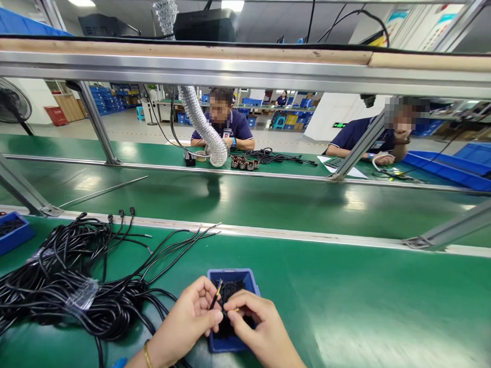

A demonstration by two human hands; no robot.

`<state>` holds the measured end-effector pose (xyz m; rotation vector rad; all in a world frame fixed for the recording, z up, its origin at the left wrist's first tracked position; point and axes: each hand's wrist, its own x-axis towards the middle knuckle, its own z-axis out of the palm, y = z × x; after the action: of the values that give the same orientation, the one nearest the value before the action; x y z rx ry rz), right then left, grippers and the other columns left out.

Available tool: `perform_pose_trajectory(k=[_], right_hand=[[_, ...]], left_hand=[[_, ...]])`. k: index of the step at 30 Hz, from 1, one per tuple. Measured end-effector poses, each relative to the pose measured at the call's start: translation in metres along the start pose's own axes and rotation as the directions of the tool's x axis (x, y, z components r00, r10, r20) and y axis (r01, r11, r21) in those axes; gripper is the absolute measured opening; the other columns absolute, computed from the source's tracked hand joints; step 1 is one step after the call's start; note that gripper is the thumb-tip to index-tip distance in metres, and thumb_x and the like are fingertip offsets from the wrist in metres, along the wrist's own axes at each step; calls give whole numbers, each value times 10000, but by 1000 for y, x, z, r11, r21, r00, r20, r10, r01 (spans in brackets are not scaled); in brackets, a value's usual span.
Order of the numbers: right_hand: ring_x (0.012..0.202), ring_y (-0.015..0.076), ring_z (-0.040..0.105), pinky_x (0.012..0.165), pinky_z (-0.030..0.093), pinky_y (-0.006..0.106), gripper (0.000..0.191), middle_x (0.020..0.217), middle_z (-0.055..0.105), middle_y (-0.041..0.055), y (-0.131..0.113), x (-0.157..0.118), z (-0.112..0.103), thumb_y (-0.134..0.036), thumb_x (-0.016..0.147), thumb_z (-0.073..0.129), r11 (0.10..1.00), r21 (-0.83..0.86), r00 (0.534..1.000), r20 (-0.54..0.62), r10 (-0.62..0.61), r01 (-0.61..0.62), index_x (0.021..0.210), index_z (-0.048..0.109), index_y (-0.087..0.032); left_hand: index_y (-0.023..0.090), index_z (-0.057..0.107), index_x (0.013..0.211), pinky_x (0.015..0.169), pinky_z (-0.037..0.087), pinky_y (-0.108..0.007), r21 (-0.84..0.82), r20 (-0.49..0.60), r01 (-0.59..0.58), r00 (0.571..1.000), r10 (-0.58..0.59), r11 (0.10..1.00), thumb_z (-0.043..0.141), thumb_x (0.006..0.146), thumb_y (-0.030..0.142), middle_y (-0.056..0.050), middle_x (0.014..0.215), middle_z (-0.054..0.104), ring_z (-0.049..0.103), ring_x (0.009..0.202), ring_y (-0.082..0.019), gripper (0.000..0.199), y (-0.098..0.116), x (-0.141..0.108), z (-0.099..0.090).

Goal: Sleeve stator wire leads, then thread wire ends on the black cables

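On the green bench, at far left, a blue tray (5, 237) holds black cable, and beside it lies a large loose coil of black cable (58, 284), bound with clear tape (81, 295), its thin ends fanning toward the far edge. The left hand (184, 325), with a gold bangle (148, 359) at the wrist, pinches a short black wire (215, 295) between thumb and fingers, the wire standing tilted above a small blue tray (229, 275) heaped with similar pieces. The wire looks light and springy, and slight enough to slip, so it seems best held close to its tip. The right hand (255, 336) sits just beside it, thumb and forefinger pressed together over the tray; what they pinch is too small to tell.
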<state>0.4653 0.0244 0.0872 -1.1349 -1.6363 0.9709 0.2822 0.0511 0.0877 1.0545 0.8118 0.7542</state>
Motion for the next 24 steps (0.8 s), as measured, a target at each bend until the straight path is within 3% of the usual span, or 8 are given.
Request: perform_pose_trajectory(k=[3, 5, 7, 9, 12, 14, 21, 24], right_hand=[[750, 183, 700, 727, 545, 282, 296, 828, 759, 44, -16, -2, -24, -455, 912, 625, 996, 83, 918, 397, -2, -34, 846, 786, -216], [805, 194, 708, 775, 539, 300, 365, 861, 768, 41, -17, -1, -34, -517, 935, 583, 999, 49, 871, 491, -13, -13, 845, 791, -232], [824, 207, 692, 783, 518, 318, 313, 866, 766, 39, -4, 1, -30, -450, 965, 572, 979, -187, 943, 333, -19, 86, 864, 777, -237], [828, 236, 659, 768, 480, 344, 126, 858, 759, 35, 19, 2, -14, -322, 922, 661, 827, -529, 980, 161, -118, 187, 912, 757, -241], [729, 238, 598, 672, 408, 341, 142, 735, 715, 7, 55, 2, 13, -209, 724, 833, 540, -782, 940, 168, -298, 311, 818, 731, -239], [677, 214, 561, 641, 373, 336, 181, 657, 674, -16, 68, 2, 24, -159, 677, 853, 461, -811, 909, 191, -371, 359, 709, 691, -233], [644, 208, 558, 590, 371, 339, 298, 676, 653, 20, 57, 3, 14, -128, 990, 469, 426, -829, 887, 166, -431, 362, 854, 717, -222], [642, 197, 590, 576, 443, 311, 347, 689, 667, 25, 43, 4, 8, -188, 1030, 402, 543, -748, 894, 148, -424, 382, 909, 725, -229]], left_hand=[[177, 498, 797, 717, 483, -234, 34, 182, -33, 983, 26, 999, 843, 726, 431, -13, 783, 622, 612, 768, -132, 433, 9, -3, -8], [173, 501, 783, 693, 493, -220, 32, 250, -30, 968, 21, 999, 843, 727, 452, -23, 794, 637, 643, 770, -136, 444, 12, -4, -12], [183, 491, 817, 475, 425, -168, -20, 254, 31, 967, -25, 999, 836, 719, 486, -3, 786, 626, 634, 583, -100, 470, 10, -4, -14], [192, 488, 870, 328, 270, -150, -70, 236, 96, 969, -77, 993, 824, 721, 505, 17, 766, 622, 545, 401, -53, 483, 6, -2, -11], [168, 532, 936, 314, 135, -161, -96, 182, 82, 981, -63, 992, 730, 808, 538, 13, 720, 630, 384, 320, 2, 439, 0, 1, -5], [146, 589, 938, 341, 117, -173, -117, 122, 33, 992, -19, 993, 653, 860, 566, 4, 718, 622, 328, 339, 11, 432, -2, 3, -1], [114, 712, 809, 465, 334, -196, -183, -100, -14, 995, -4, 983, 767, 714, 584, -4, 659, 563, 459, 515, -74, 482, -5, 4, 4], [129, 687, 825, 463, 353, -206, -138, -155, -10, 988, -12, 990, 822, 643, 551, 18, 566, 549, 460, 503, -97, 479, -7, 5, 5]])
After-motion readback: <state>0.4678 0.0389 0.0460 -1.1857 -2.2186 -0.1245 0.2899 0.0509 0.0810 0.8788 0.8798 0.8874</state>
